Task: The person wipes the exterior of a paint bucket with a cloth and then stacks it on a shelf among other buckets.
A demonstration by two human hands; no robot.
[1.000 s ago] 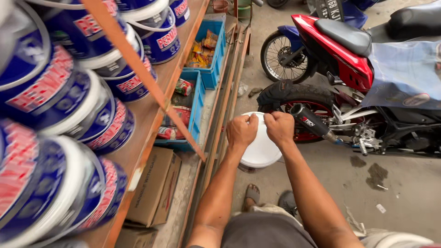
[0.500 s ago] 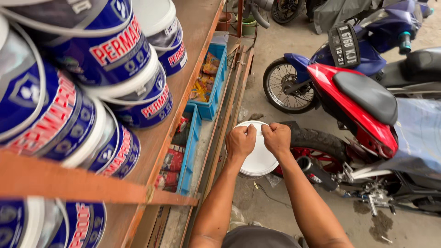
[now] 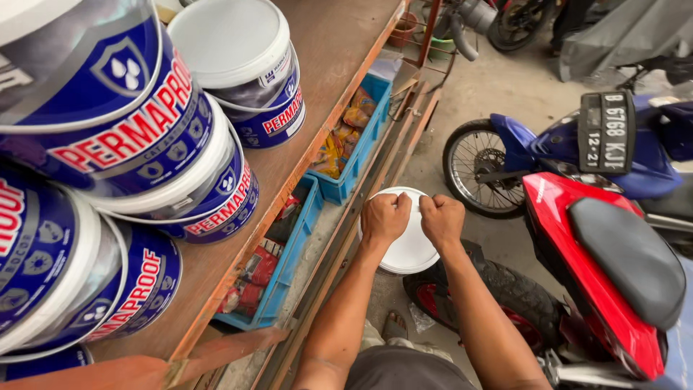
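Evidently a white bucket is held out in front, both the left hand and right hand clenched at its far rim; it is judged heavy and stiff, best gripped there.

A wooden shelf runs from the lower left to the top middle of the frame, and blue-and-white buckets are stacked on it at the left. Below it, toward the middle, two blue crates of packets are set on a lower rack. The concrete floor is seen at the upper right, with motorbikes stood on it.
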